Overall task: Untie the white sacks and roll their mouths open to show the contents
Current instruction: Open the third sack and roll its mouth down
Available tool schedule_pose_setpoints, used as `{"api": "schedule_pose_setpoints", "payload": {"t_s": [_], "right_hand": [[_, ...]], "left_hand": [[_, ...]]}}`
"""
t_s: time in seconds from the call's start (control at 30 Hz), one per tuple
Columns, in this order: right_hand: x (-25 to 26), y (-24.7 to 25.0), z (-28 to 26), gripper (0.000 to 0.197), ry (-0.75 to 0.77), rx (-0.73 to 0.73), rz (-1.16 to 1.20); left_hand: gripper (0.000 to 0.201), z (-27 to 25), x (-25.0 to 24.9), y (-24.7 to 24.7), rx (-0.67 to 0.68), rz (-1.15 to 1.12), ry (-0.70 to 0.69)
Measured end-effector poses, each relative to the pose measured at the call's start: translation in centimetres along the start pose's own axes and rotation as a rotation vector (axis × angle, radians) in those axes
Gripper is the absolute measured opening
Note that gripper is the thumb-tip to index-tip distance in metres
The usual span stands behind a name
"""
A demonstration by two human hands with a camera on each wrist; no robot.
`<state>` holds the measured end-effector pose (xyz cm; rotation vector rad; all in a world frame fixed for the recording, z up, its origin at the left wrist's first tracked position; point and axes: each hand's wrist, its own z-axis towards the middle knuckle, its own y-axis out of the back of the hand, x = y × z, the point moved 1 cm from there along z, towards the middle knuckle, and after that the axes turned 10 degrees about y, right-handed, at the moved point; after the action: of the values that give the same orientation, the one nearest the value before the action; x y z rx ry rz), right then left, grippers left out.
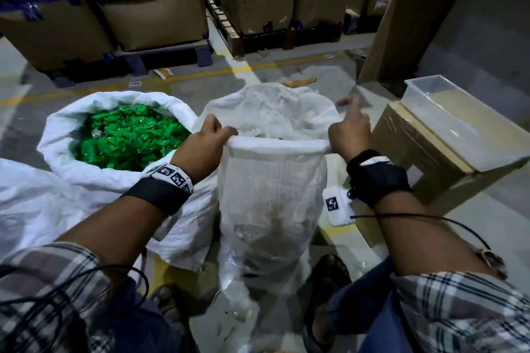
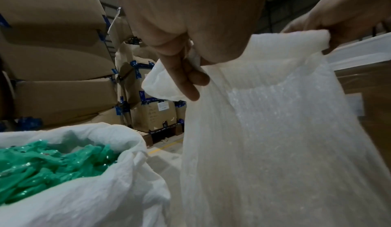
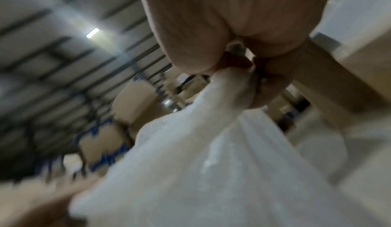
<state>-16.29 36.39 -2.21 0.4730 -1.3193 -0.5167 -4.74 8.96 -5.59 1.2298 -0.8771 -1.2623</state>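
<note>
Warehouse floor, seen from above: tall translucent white woven sack [image 1: 272, 195] standing between two sandalled feet, its near rim rolled into a thick white cuff [image 1: 276, 145]. Left hand [image 1: 205, 142] clamped on the cuff's left end, fingers curled over the fold, two fingertips [image 2: 191, 87] showing below it in the left wrist view. Right hand [image 1: 348, 132] pinching the cuff's right end between thumb and lower fingers, forefinger lifted and smeared by motion; right wrist view too blurred to make out more of the grip. Contents of the held sack hard to tell through a crumpled clear liner. Just beside it on the left, a second white sack [image 1: 114, 135] with mouth already rolled open on shiny green packets [image 1: 129, 135]. At right, a brown cardboard box [image 1: 424, 152] topped by a clear plastic tray [image 1: 459, 120], partly cut off. Stacked cartons on pallets [image 1: 160, 17] behind.
</note>
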Motion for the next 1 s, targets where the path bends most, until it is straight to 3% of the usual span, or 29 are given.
{"api": "schedule_pose_setpoints", "payload": {"t_s": [0.07, 0.13, 0.23, 0.37, 0.43, 0.57, 0.67, 0.77, 0.9, 0.93, 1.0], "right_hand": [[-0.3, -0.5, -0.1, 0.04, 0.187, 0.08, -0.312], [-0.8, -0.8, 0.2, 0.032, 0.154, 0.146, -0.406], [-1.6, -0.6, 1.1, 0.056, 0.069, 0.256, -0.465], [-1.5, 0.5, 1.5, 0.047, 0.018, 0.209, -0.383], [-1.2, 0.9, 1.5, 0.048, 0.123, 0.145, -0.426], [-0.7, 0.3, 0.7, 0.04, 0.295, 0.175, -0.586], [-0.3, -0.5, 0.3, 0.025, 0.195, 0.195, -0.568], [-0.4, -0.6, 0.8, 0.022, -0.122, 0.311, -0.185], [-1.6, 1.0, 1.4, 0.027, -0.728, 0.438, 0.83], [-2.3, 1.3, 1.5, 0.028, -0.822, 0.423, 0.987], [-2.8, 1.7, 1.4, 0.032, -0.865, 0.392, 1.127]], "left_hand": [[0.041, -0.1, -0.2, -0.1, 0.024, -0.036, -0.031], [0.035, 0.2, -0.2, -0.2, 0.08, -0.116, -0.039], [0.036, 0.4, 0.0, -0.1, 0.183, -0.207, -0.003], [0.057, 0.0, 0.5, 0.1, 0.395, -0.197, 0.006], [0.059, -0.1, 0.6, 0.1, 0.456, -0.256, 0.007], [0.045, -0.1, 0.4, 0.3, 0.346, -0.135, -0.099], [0.035, 0.3, 0.7, 1.0, 0.227, 0.04, -0.159], [0.032, 0.7, 1.2, 1.2, 0.061, 0.246, -0.139], [0.027, 0.7, 2.6, 1.3, -0.105, 0.299, -0.013], [0.027, 0.8, 3.2, 1.6, -0.149, 0.292, 0.02], [0.026, 1.0, 4.1, 2.3, -0.211, 0.289, 0.048]]}}
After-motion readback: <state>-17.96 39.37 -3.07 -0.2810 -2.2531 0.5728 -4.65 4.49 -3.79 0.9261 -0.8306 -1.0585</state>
